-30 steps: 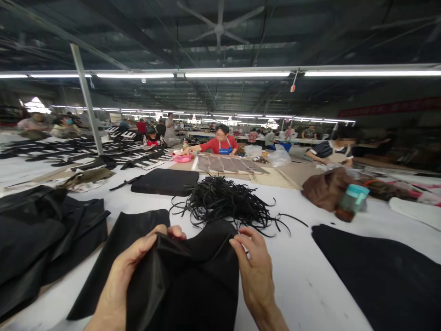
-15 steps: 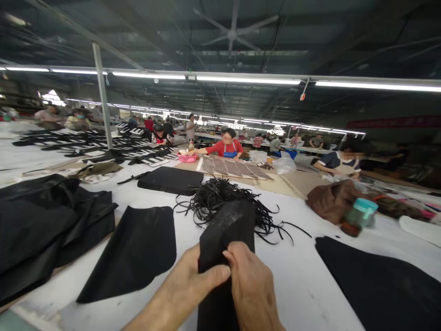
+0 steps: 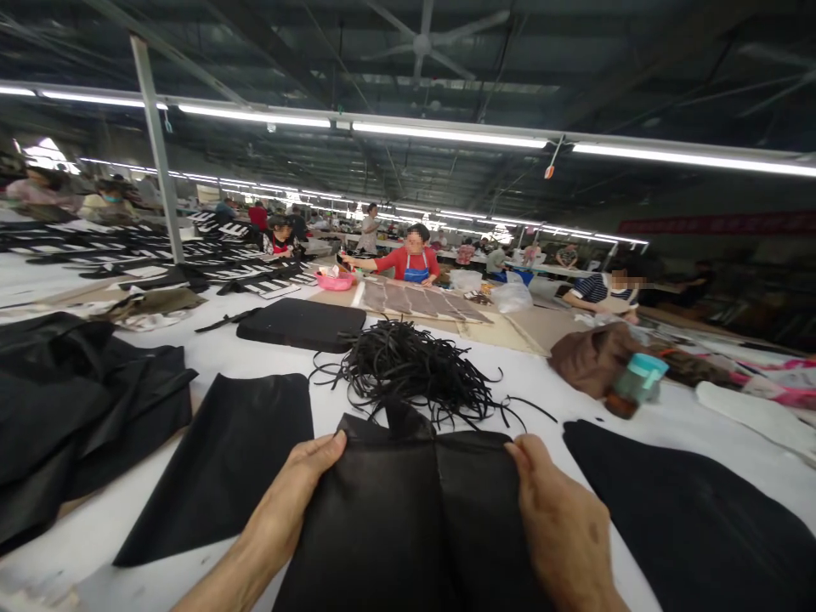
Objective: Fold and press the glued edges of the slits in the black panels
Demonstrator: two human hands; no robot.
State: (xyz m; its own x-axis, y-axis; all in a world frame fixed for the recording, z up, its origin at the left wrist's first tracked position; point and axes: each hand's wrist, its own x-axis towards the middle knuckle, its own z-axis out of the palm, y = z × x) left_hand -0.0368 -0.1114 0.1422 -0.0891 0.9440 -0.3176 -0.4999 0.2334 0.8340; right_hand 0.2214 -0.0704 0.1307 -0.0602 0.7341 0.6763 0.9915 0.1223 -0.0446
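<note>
A black leather-like piece is spread between my two hands, its upper edge folded over and a crease running down it. My left hand pinches its upper left corner between thumb and fingers. At the upper right corner, my right hand grips the same piece. Just beyond it lies a heap of thin black strips. One flat black panel rests on the white table to the left, and another black panel lies to the right.
Crumpled black material covers the left side of the white table. A stack of black pieces sits behind. A teal-lidded bottle stands at right beside brown cloth. A person in red works across the table.
The black piece was narrow and folded, with both hands close together on it. Now my hands are apart and the piece is opened out wide. The view has shifted slightly.
</note>
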